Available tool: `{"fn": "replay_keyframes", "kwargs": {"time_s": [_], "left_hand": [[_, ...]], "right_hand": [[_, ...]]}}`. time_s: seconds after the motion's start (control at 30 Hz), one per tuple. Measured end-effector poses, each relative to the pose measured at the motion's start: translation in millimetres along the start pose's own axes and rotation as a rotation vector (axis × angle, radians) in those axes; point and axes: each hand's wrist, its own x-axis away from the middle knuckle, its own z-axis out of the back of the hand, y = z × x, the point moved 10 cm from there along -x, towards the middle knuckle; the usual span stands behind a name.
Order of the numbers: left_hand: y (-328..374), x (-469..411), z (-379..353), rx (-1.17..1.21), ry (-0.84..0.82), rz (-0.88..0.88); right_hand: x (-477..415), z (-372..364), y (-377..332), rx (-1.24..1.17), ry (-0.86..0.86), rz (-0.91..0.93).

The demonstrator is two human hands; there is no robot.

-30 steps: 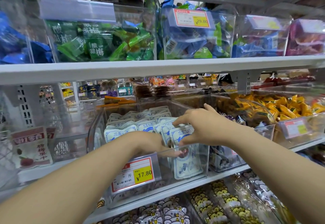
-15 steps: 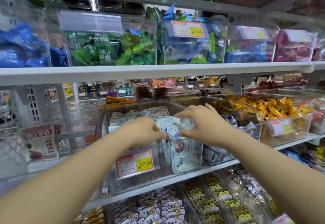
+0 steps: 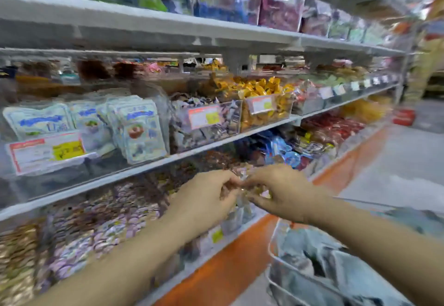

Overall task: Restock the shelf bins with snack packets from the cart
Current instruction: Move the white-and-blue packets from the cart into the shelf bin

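Hands meet fingertip to fingertip below shelf (image 3: 168, 159) front edge: left hand (image 3: 211, 195), right hand (image 3: 281, 190), fingers curled, grip indeterminate (blur). Snack packets (image 3: 137, 128) upright in bin (image 3: 60, 180), shelf left end. Cart (image 3: 271, 250) bottom right.

**Shelving and cart, seen from the aisle.** On the middle shelf (image 3: 192, 155) stand, left to right, a bin of flat packets (image 3: 134, 128) with a price tag (image 3: 45, 152) on its front wall, a bin of small wrapped sweets (image 3: 211, 123), and a bin of wrapped candies (image 3: 266, 106). The upper shelf (image 3: 144, 27) runs above, and the lower bins (image 3: 101, 221) sit beneath. The cart (image 3: 274, 255) stands at lower right, before the shelving. The left hand (image 3: 206, 197) and right hand (image 3: 286, 190) lie close together before the lower bins, above and left of the cart.
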Motion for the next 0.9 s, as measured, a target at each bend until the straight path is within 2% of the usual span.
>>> {"fn": "replay_keyframes", "kwargs": {"time_s": [0.2,0.33,0.47,0.53,0.6,0.67,0.77,0.9], "left_hand": [[48,5,-126,0.108,-0.198,-0.04],[67,10,-177,0.118,-0.331,-0.083],[73,23,-203,0.1,-0.504,-0.09],[69,28,-207,0.064,-0.524,-0.09],[66,31,-208,0.065,-0.523,-0.079],[65,31,-208,0.097,-0.528,-0.069],[62,29,-205,0.267,-0.531,0.004],[46,19,-192,0.673,-0.375,0.217]], "right_hand": [[95,-40,100,0.042,-0.336,-0.257],[146,-83,154,0.085,-0.669,-0.452],[179,-125,173,0.161,-0.978,-0.509],[184,-135,169,0.238,-1.039,-0.481],[176,-139,162,0.31,-0.993,-0.404],[166,-136,163,0.266,-0.877,-0.412],[140,-95,164,0.019,-0.522,-0.474],[113,-28,136,-0.168,-0.083,-0.334]]}}
